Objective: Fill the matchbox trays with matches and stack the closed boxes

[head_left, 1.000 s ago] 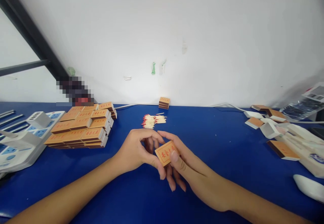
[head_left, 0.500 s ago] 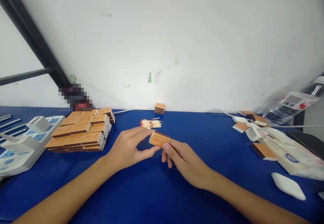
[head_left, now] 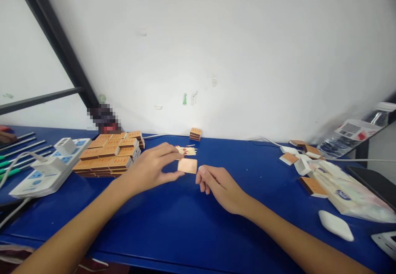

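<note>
A matchbox [head_left: 187, 166] is held up above the blue table with a plain pale-orange face showing. My left hand [head_left: 156, 164] pinches it at the left end, fingers along the top and thumb below. Just off its right end, my right hand [head_left: 218, 185] is closed, thumb against the curled fingers, and nothing shows in it. Behind the box lies a bunch of red-tipped matches [head_left: 190, 151], partly covered by my left hand. Stacked matchboxes [head_left: 105, 152] with red print stand to the left.
A small stack of matchboxes [head_left: 195, 133] stands by the wall. A power strip [head_left: 55, 175] lies at left. On the right are loose matchboxes and trays [head_left: 313, 186], a tissue pack [head_left: 349, 191], a plastic bottle [head_left: 349, 135] and a white case [head_left: 335, 225].
The matchbox has been turned from its printed face to a plain face. My right hand has come off it, while my left hand now grips its left end. The view has shifted slightly.
</note>
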A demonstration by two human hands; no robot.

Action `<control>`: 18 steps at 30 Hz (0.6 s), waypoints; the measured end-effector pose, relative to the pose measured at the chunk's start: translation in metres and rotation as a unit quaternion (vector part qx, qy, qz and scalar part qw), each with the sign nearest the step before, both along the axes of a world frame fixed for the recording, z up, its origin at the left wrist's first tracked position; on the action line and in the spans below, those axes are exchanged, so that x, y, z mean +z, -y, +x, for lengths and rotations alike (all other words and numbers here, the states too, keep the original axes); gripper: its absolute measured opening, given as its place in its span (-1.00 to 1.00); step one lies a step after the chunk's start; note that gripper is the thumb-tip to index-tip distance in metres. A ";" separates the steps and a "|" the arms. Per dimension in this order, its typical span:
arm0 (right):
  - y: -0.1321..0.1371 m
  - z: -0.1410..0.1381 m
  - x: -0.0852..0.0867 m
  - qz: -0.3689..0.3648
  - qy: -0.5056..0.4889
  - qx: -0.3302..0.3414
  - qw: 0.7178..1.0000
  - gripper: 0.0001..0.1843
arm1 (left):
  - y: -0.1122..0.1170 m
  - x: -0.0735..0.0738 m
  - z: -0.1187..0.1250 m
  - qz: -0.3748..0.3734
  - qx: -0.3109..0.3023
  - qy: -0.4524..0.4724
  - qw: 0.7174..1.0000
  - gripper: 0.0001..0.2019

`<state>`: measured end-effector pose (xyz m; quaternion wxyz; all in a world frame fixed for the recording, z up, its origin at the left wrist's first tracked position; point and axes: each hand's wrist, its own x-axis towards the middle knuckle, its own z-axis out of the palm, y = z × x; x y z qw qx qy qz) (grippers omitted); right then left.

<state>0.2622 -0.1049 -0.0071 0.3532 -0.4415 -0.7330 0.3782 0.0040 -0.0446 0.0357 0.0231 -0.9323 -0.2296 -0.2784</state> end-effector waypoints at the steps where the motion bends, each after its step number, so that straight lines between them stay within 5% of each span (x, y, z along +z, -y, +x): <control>1: 0.000 0.001 0.001 0.041 0.043 -0.007 0.998 -0.43 | -0.001 0.009 -0.010 -0.001 0.035 -0.023 0.999 -0.70; 5: -0.004 0.008 0.005 0.148 0.158 -0.050 0.975 -0.44 | -0.012 0.035 -0.070 0.002 0.174 -0.062 0.983 -0.58; 10: -0.012 0.013 -0.001 0.163 0.172 -0.067 0.969 -0.40 | -0.029 0.036 -0.137 0.033 0.267 -0.064 0.961 -0.39; 18: -0.019 0.023 0.001 0.184 0.185 -0.103 0.960 -0.39 | -0.039 0.027 -0.151 0.007 0.322 -0.100 0.941 -0.24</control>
